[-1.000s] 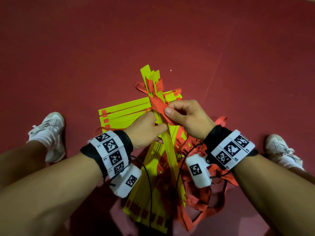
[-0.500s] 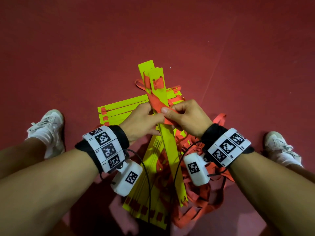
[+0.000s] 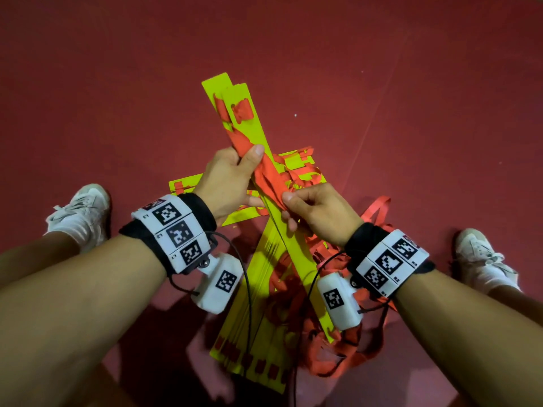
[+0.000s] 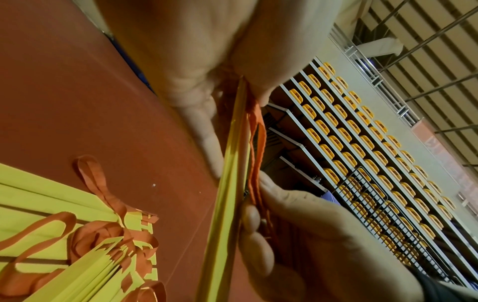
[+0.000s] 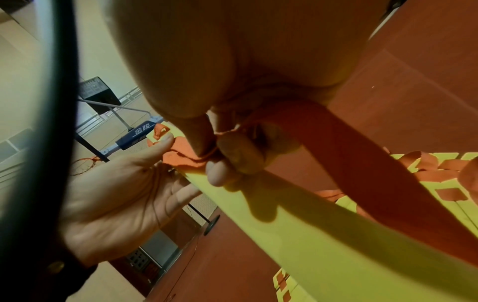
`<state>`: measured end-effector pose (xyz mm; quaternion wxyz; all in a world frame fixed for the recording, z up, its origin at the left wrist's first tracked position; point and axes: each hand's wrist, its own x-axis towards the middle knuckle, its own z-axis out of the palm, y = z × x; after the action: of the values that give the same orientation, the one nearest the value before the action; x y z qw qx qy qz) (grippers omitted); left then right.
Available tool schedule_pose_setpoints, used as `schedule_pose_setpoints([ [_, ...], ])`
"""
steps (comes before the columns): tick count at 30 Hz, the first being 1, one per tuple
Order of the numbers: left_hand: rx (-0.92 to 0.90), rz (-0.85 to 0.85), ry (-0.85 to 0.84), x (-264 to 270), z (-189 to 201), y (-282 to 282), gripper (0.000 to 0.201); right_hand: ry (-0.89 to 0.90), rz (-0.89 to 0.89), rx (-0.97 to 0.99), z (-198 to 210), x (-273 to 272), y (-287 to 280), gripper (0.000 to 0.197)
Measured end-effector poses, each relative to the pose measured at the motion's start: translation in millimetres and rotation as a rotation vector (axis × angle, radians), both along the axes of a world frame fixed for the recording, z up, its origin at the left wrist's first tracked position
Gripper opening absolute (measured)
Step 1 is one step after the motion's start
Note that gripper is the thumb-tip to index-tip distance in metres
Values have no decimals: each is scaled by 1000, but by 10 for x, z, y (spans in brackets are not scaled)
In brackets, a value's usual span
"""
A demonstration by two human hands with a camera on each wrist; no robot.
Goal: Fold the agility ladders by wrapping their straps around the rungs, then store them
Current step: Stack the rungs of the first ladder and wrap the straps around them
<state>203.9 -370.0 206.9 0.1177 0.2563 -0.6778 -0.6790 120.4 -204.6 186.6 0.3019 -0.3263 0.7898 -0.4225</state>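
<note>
Above the red floor [image 3: 117, 83], a raised bundle of yellow rungs [image 3: 255, 124] carries a red strap [image 3: 269, 174]; the left hand [image 3: 226, 177] clamps strap against rungs farther up, the right hand [image 3: 317, 212] pinches it nearer, over more ladders [image 3: 261, 304] heaped between white shoes [image 3: 79, 215].

Black wristbands [image 3: 202, 210], white tagged marker blocks [image 3: 176, 230], white wrist cameras [image 3: 219, 284], white sneakers [image 3: 78, 212]
</note>
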Motion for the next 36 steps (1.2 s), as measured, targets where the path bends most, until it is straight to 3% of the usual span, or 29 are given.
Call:
schedule_pose_setpoints([
  [6,-21,17,39,-27,-54,-106,44,27,-28,3,-15,23,3,50],
  [13,-45,42,75,-9,-2,-83,28,-4,-150,40,-24,30,33,56],
  [16,10,41,106,-1,39,-55,30,-59,-222,11,-21,34,35,43],
  [19,81,36,121,10,64,-19,38,-22,-155,36,-6,45,26,38],
  [24,215,7,124,13,63,91,23,-22,-124,9,-33,57,31,55],
  [30,157,-61,83,24,-30,153,3,14,-127,4,-36,53,32,57],
  [36,79,-27,47,29,-26,177,7,-31,-118,-45,-74,45,-1,49],
])
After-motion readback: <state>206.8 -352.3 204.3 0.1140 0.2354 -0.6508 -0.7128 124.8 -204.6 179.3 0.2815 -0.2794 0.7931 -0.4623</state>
